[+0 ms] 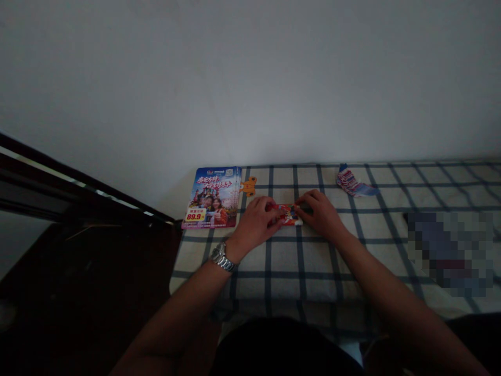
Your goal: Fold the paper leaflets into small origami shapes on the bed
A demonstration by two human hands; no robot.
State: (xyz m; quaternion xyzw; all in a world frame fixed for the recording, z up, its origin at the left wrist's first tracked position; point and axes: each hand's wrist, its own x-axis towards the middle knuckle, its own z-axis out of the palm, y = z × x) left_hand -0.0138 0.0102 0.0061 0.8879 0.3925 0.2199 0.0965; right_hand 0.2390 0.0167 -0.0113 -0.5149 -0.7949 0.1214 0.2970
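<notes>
A small, flat piece of printed paper [290, 215], red and multicoloured and apparently folded, lies on the checked cloth between my hands. At its left end, my left hand [261, 218] grips it with bent fingers, a metal watch [222, 257] on that wrist. My right hand [319, 211] pinches the paper's right end, thumb and fingers close together. Left of my hands sits a stack of printed leaflets [213, 197] with blue and pink covers, marked 89.9.
The checked cloth [282, 271] covers a bed-like surface against the pale wall [250, 78]. An orange bear figure [248, 186] shows beside the stack. Farther right lie a blue, red and white patterned piece [354, 185] and a pixelated patch [450, 253]. Dark rails [78, 183] stand left.
</notes>
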